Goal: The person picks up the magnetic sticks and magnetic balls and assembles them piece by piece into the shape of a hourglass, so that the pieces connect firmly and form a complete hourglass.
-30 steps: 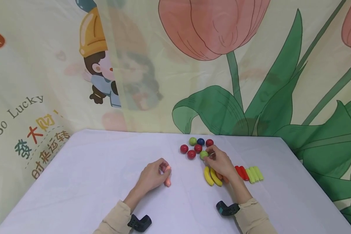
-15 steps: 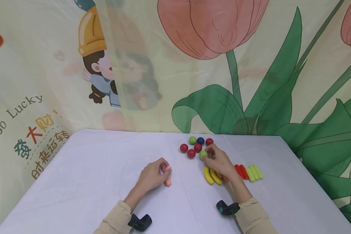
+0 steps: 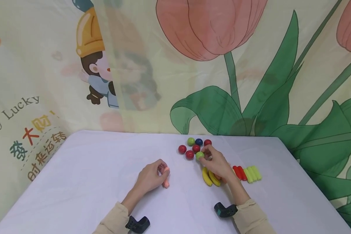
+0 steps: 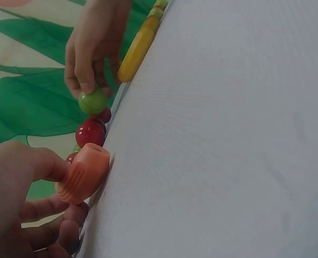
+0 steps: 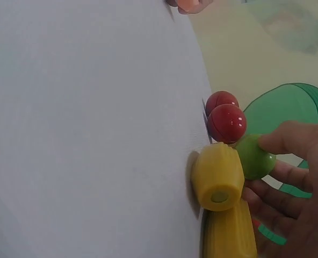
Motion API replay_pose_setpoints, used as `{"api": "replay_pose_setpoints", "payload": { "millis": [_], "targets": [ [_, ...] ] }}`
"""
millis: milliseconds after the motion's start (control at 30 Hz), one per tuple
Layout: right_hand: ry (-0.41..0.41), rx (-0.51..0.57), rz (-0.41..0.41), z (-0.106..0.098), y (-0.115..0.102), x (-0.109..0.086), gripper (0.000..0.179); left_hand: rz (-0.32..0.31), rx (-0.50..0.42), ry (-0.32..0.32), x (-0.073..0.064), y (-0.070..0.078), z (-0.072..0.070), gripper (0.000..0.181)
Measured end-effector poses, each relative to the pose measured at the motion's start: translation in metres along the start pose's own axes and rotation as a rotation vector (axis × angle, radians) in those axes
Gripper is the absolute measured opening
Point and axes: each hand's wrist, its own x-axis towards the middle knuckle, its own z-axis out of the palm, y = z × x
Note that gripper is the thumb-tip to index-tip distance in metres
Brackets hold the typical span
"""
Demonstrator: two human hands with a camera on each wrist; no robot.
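Observation:
My left hand (image 3: 152, 175) pinches an orange, ridged stick-like toy piece (image 3: 166, 182) between thumb and fingers, its lower end close to the white tabletop. The left wrist view shows the ridged side of the orange piece (image 4: 85, 173) and the thumb against it. At the ball group, my right hand (image 3: 217, 161) pinches a green ball (image 3: 200, 156) by thumb and fingertips. Two toy bananas (image 3: 206, 176) lie just below this hand, and orange pieces are partly hidden under its wrist. Beside the held ball is a red ball (image 3: 189, 155); the right wrist view shows the green ball (image 5: 254, 157) behind the bananas.
More red balls (image 3: 182, 149), a blue ball (image 3: 199, 142) and another green ball (image 3: 191, 141) sit near the table's far edge. Red sticks (image 3: 240, 173) and light green sticks (image 3: 252, 174) lie side by side to the right. A printed curtain hangs behind the white table (image 3: 90, 169).
My right hand has shifted slightly left with the green ball, closer to the red ball. The left hand keeps its hold on the orange piece. The head view has shifted a little.

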Motion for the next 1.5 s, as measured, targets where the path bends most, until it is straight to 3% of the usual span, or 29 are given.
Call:
{"api": "replay_pose_setpoints", "payload": {
  "millis": [967, 1500],
  "targets": [
    [-0.024, -0.019, -0.153, 0.022, -0.02, -0.006, 0.029, -0.002, -0.001, -0.001, -0.001, 0.003, 0.001, 0.014],
    [-0.071, 0.005, -0.234, 0.034, -0.033, -0.013, 0.025, 0.013, -0.047, -0.081, -0.006, 0.011, 0.004, 0.017]
  ]
}}
